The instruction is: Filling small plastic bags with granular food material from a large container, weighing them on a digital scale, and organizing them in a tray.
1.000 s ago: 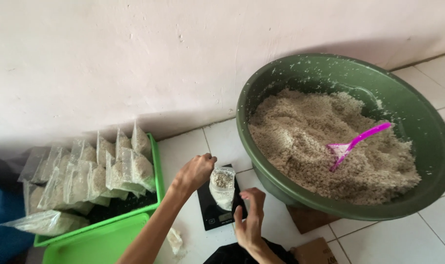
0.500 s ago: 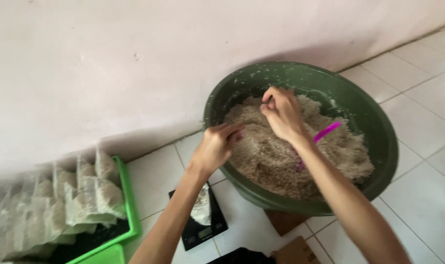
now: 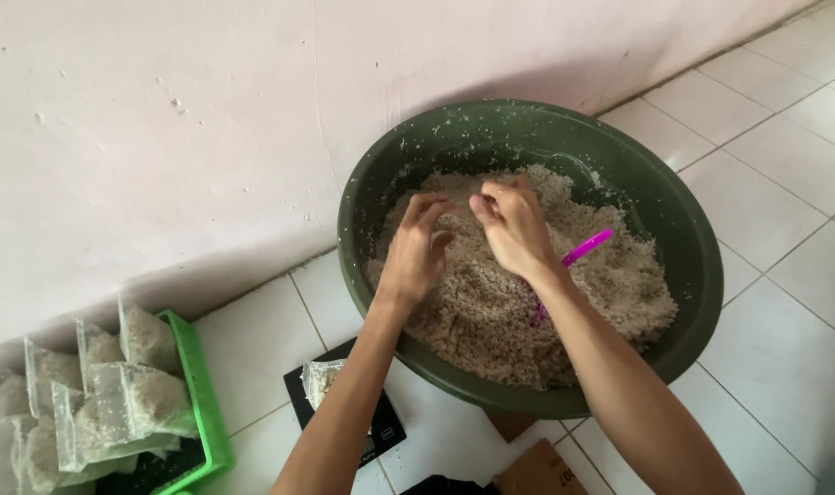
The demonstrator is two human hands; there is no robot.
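Now both our hands have left the small bag (image 3: 321,380) on the scale (image 3: 381,426); left hand (image 3: 416,252) and right hand (image 3: 514,225) hover loosely curled, empty, over the grain (image 3: 491,312) in the green basin (image 3: 683,229).

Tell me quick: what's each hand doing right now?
Left hand: fingers curled, empty, over the grain in the green basin.
Right hand: fingertips pinched together above the grain; contents cannot be told.
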